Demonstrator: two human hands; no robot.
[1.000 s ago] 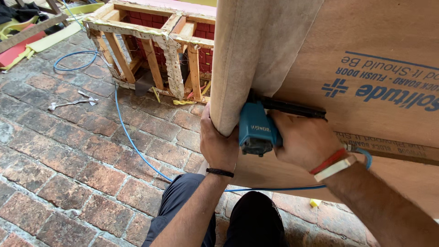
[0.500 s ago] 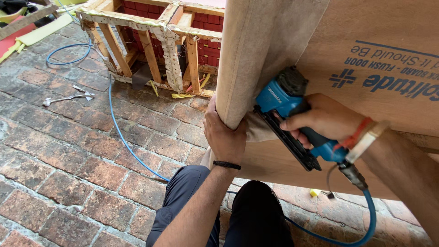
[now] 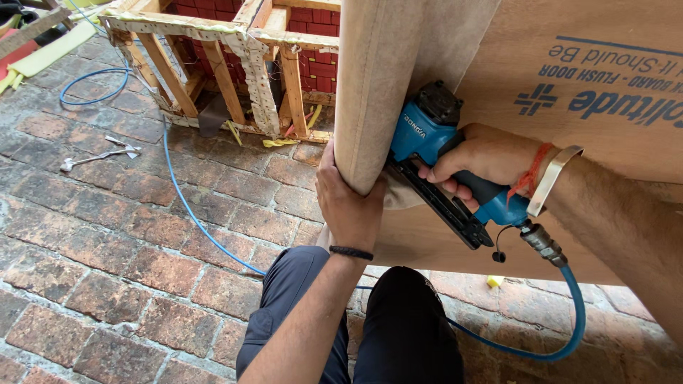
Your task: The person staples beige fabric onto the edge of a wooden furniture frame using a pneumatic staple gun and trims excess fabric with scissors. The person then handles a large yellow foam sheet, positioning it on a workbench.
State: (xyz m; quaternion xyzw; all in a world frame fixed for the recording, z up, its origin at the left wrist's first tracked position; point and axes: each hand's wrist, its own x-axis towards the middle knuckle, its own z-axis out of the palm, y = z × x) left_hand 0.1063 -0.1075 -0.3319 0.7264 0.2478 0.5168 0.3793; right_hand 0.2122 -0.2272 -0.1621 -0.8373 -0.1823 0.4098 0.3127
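My left hand [image 3: 348, 203] presses beige fabric [image 3: 388, 85] around the padded edge of a large plywood board [image 3: 605, 85] and grips its lower corner. My right hand [image 3: 487, 160] holds a blue pneumatic staple gun [image 3: 445, 163] by its handle, nose against the fabric-wrapped edge just right of my left hand. A blue air hose [image 3: 562, 313] runs from the gun's base down and back under the board. My dark-trousered knees [image 3: 356, 320] are below.
A bare wooden furniture frame [image 3: 220, 64] with webbing stands on the brick floor [image 3: 107, 249] at the back. Another stretch of blue hose [image 3: 188, 206] crosses the bricks. A metal hand tool [image 3: 99, 153] lies at left. A small yellow scrap [image 3: 495, 281] lies under the board.
The staple gun has swung from behind the fabric edge to the board's right side, its nose now against the wrapped edge. My left hand has kept its hold on the fabric.
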